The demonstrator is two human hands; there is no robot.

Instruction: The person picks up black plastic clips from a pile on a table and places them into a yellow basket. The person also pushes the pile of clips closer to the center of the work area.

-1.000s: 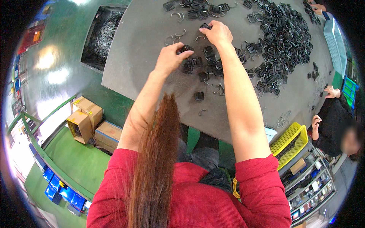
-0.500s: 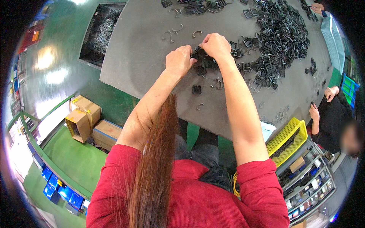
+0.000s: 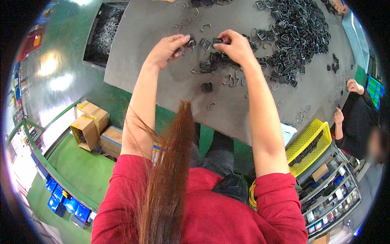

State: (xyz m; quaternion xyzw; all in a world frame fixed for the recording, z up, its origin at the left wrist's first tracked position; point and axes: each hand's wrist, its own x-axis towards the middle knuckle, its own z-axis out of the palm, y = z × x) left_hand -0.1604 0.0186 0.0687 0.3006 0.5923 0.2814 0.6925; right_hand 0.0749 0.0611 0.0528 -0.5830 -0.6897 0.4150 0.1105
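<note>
Over the dark grey table (image 3: 138,61), my left hand (image 3: 166,49) pinches a small black plastic buckle-like part (image 3: 190,40) between thumb and fingers. To its right, my right hand (image 3: 235,46) grips another black part (image 3: 217,41), its fingers partly hiding it. A loose black piece (image 3: 205,43) lies between the two hands. Just below them sits a small cluster of black parts (image 3: 208,66), and a single black part (image 3: 206,87) rests nearer to me. Bent metal wire hooks (image 3: 206,27) are scattered around.
A large heap of black parts (image 3: 298,36) covers the table's right side. A black crate of metal pieces (image 3: 106,36) stands beyond the left edge. A yellow basket (image 3: 310,148) is at the near right, beside a co-worker's hand (image 3: 338,116). Cardboard boxes (image 3: 91,124) stand at the lower left.
My hands were close together over the black parts. Now they are apart: the left has moved left, with a black part showing in its fingers, and the right has shifted slightly.
</note>
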